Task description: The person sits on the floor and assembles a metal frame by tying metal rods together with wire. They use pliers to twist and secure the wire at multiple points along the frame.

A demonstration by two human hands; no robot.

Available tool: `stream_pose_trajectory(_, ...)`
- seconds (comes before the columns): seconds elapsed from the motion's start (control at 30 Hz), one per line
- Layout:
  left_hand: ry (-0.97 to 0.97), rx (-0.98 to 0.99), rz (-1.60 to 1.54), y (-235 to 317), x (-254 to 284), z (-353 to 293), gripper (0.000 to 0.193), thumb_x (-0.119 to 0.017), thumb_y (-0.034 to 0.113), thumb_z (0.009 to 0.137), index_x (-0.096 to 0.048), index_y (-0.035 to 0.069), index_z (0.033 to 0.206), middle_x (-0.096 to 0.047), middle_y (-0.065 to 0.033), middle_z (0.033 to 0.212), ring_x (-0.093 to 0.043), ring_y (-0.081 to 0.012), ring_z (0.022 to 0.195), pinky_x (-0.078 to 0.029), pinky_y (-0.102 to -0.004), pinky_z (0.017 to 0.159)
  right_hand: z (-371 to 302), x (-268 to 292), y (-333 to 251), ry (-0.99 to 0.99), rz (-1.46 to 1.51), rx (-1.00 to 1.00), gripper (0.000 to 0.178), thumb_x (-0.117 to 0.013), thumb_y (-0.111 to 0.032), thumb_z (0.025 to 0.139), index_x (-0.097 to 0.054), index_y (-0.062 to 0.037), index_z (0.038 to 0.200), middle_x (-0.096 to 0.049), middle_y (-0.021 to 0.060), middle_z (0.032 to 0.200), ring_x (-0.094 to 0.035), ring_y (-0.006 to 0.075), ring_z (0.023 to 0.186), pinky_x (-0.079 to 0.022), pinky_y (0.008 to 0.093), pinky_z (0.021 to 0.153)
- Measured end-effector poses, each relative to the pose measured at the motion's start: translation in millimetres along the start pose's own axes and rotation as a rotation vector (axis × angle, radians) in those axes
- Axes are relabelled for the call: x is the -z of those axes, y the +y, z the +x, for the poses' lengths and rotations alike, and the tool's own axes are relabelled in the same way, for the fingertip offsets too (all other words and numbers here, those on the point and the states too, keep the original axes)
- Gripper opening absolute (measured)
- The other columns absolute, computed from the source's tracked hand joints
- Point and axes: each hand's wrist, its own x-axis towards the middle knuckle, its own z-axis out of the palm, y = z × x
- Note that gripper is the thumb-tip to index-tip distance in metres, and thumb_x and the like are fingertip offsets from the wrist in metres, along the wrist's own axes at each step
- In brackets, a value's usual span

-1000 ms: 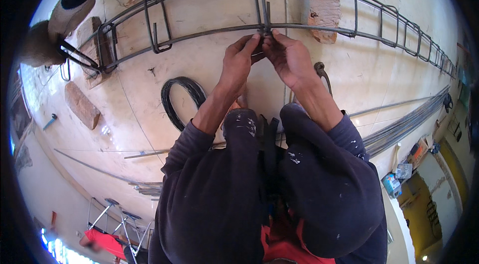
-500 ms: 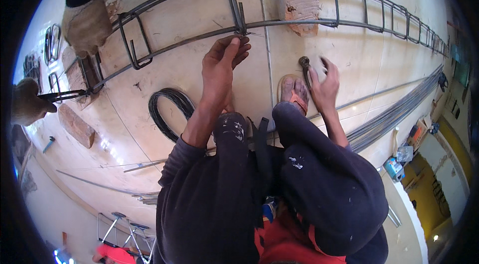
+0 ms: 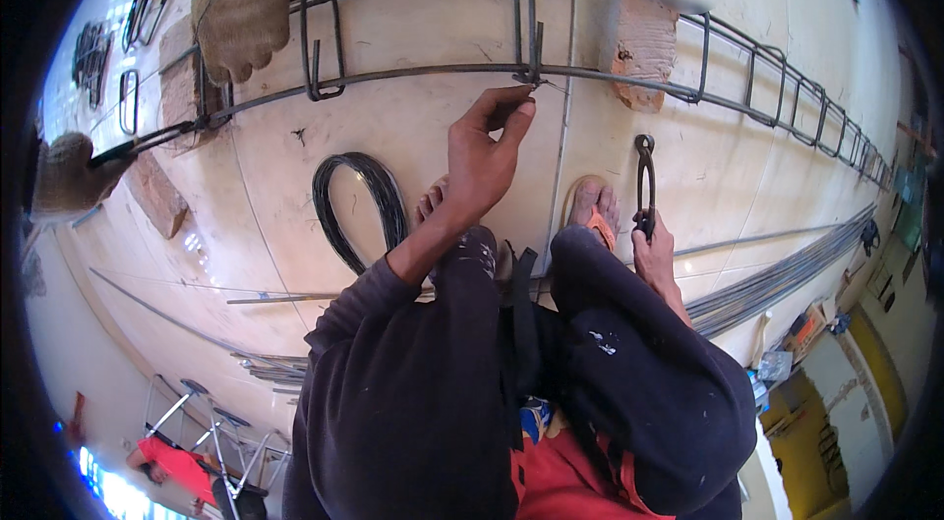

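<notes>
The left hand [image 3: 487, 151] pinches a thin tie wire [image 3: 536, 85], fingers pressed together, right at the rebar cage [image 3: 413, 76] just above it. The right hand [image 3: 657, 255] is wrapped around the handles of black pincers [image 3: 644, 181], which point up from it. A coil of black wire [image 3: 359, 205] lies left of the left hand. Another person's gloved hand [image 3: 239, 21] holds the cage farther left.

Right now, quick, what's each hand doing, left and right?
Left hand: fingers pinched on the tie wire at the rebar cage.
Right hand: closed on the pincers, tool pointing away.
</notes>
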Motion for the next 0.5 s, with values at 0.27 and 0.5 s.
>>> stream_pose_trajectory(0.27, 0.081, -0.020, -0.110, -6, -9, 4, 0.021, -0.063, 0.017, 0.089, -0.063, -0.002, 0.098, -0.068, -0.0091, 0.085, -0.063, -0.0131, 0.079, -0.049, -0.0276, 0.071, -7, 41, -112, -0.213, 0.309, 0.176, 0.030, -0.050, -0.012, 0.095, -0.052, 0.0063, 0.118, -0.068, 0.0115, 0.081, -0.062, 0.0140, 0.071, -0.049, 0.0276, 0.066)
stream_pose_trajectory(0.5, 0.100, -0.022, -0.152, -12, -12, 8, 0.025, -0.064, 0.021, 0.089, -0.064, -0.003, 0.095, -0.064, -0.0060, 0.082, -0.055, -0.0093, 0.075, -0.046, -0.0258, 0.071, 29, 59, -151, 0.102, -0.593, 0.731, 0.030, -0.055, -0.009, 0.089, -0.056, -0.0078, 0.119, -0.068, 0.0140, 0.092, -0.067, 0.0308, 0.076, -0.053, 0.0377, 0.064)
